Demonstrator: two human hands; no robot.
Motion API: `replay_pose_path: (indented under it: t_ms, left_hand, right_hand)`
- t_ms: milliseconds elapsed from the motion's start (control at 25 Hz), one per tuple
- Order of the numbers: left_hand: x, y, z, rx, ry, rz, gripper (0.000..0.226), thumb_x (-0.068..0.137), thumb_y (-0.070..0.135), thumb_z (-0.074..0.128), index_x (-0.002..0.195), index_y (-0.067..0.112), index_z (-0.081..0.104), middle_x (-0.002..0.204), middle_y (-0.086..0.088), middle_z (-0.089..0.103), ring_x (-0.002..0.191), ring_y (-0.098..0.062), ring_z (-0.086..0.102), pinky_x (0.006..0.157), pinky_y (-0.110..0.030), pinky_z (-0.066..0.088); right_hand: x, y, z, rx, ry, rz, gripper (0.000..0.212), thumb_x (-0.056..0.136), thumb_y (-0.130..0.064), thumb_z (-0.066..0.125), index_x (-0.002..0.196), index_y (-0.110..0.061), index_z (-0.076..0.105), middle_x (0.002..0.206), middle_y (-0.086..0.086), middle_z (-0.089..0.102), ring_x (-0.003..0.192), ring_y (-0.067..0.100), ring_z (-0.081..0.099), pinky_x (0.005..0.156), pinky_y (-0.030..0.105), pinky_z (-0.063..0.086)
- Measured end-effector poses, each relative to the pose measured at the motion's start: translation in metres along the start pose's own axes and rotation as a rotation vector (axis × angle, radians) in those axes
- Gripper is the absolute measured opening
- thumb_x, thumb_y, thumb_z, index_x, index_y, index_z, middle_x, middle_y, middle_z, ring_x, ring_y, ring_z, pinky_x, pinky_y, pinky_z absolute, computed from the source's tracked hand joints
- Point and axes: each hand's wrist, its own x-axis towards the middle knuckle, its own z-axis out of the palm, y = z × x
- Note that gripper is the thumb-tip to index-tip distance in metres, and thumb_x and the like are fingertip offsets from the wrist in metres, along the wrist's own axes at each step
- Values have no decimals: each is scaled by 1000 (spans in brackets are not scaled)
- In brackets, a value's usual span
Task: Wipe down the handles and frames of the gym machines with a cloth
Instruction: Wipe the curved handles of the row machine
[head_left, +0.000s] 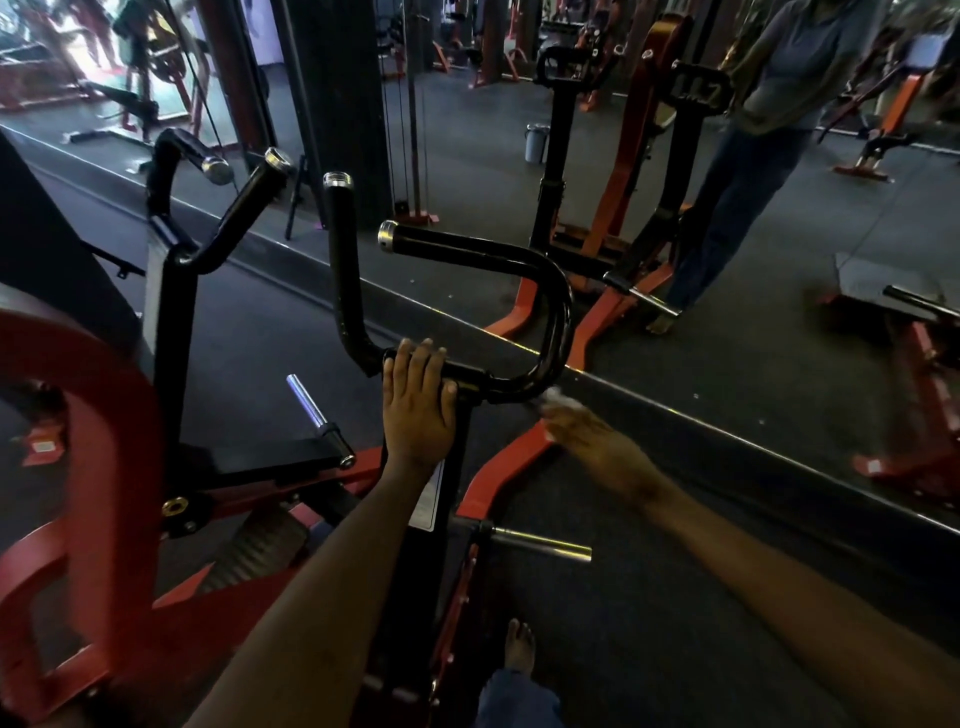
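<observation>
**Steadying the handle, cloth at the bend: where the wipe could slip**

A person leans over a black and red gym machine beside a wall mirror. The left hand (418, 400) curls over the low crossbar of the black looped handle (550, 312), gripping it. The right hand (592, 441) is blurred; it seems to pinch a small pale cloth (551, 396) against the tube's lower bend, though the grip cannot be told for certain. Likely risks: the small cloth slipping from the fingers, the upper tube and its chrome end cap (388, 236) being missed, or the forearm knocking the steel peg (540, 545) below.
</observation>
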Motion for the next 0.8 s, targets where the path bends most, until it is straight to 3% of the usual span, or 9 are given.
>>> replay_pose_path:
  t_ms: [80,160,320,360,440,520,640,720,800]
  left_hand:
    - [-2,-1,0,5,11,5,43,98,29,32,131,8,50,142,-13,46,142,-30,26,118,-47,15]
    - [1,0,0,11,6,3,44,98,29,31,131,8,50,141,-13,46,142,-30,26,118,-48,16]
    - [0,2,-1,17,-5,-9,48,99,32,28,133,7,51,143,-14,45,143,-29,25,118,-47,15]
    - [0,2,-1,18,-4,-7,48,99,33,28,133,7,51,143,-14,45,143,-28,25,118,-47,15]
    - [-1,1,0,21,6,0,48,99,33,27,133,7,50,142,-14,46,143,-29,25,118,-47,15]
    - [-1,0,1,11,16,1,47,99,33,28,132,8,50,141,-14,47,142,-30,26,118,-46,15]
    - [0,2,0,5,24,1,46,99,33,28,131,9,49,140,-14,47,142,-30,27,119,-44,13]
    - [2,3,0,11,15,-2,48,101,35,25,131,8,51,141,-14,47,142,-29,26,119,-44,13]
    - [1,2,0,26,9,0,52,102,37,22,130,6,53,140,-14,48,142,-30,27,118,-45,15]
  right_hand:
    - [4,6,-17,270,180,529,41,95,2,41,133,-9,49,142,17,43,131,20,41,112,30,30]
    - [54,7,-35,438,501,770,42,88,11,48,128,1,52,126,13,57,116,14,53,102,19,42]
    - [133,-9,-57,643,573,742,34,92,6,47,125,0,55,103,-12,55,96,-22,49,90,6,44]
    - [129,-16,-49,667,614,786,34,92,7,47,124,0,56,104,-11,57,97,-21,51,90,7,44]
    - [102,-36,-22,668,675,934,35,90,6,50,123,-3,59,114,1,64,105,-1,58,95,21,48]
    - [69,-60,4,709,651,1006,31,89,5,54,115,-8,64,108,11,68,97,10,62,92,29,51]
    - [68,-65,4,922,690,1134,29,90,2,52,115,-8,63,106,6,66,98,15,62,92,36,51]
    - [87,-42,-16,918,796,1175,28,90,-2,51,113,-16,61,106,-1,62,101,18,61,89,36,52]
    - [102,-23,-27,843,783,1107,24,90,-4,53,102,-22,63,102,1,64,97,19,63,86,39,54]
